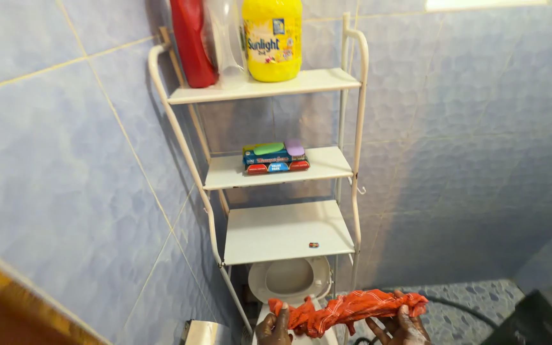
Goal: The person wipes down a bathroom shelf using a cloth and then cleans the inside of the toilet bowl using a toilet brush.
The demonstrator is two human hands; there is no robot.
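- Left hand (275,327) and right hand (402,322) sit at the bottom edge of the view, both gripping one orange-red patterned cloth (346,308).
- Cloth is bunched lengthwise and stretched between the hands, above the white toilet (289,279) and below the rack.
- Left fingers (283,313) are closed round the left end of the cloth; right fingers (406,311) are curled up into the right end. Both grips look firm; palms are partly cut off by the frame.
- White three-shelf rack (352,108) stands in the corner of blue tiled walls, straddling the toilet.
- Lowest shelf (276,233) is nearest the hands and bare but for one small dark object (314,245) near its front edge; what it is, cannot tell.
- Middle shelf carries a flat multicoloured pack (275,158).
- Top shelf holds a red bottle (193,41), a clear container (228,45) and a yellow bottle (271,38).
- Judgement: if the cloth is for wiping the rack, fold it into a flat pad first; a twisted rope gives poor contact.
- Judgement: lift the small object off before a pass over the lowest shelf, or it may drop toward the toilet.
- Judgement: steady the thin frame with one hand; the bottles up top could tip if it rocks.
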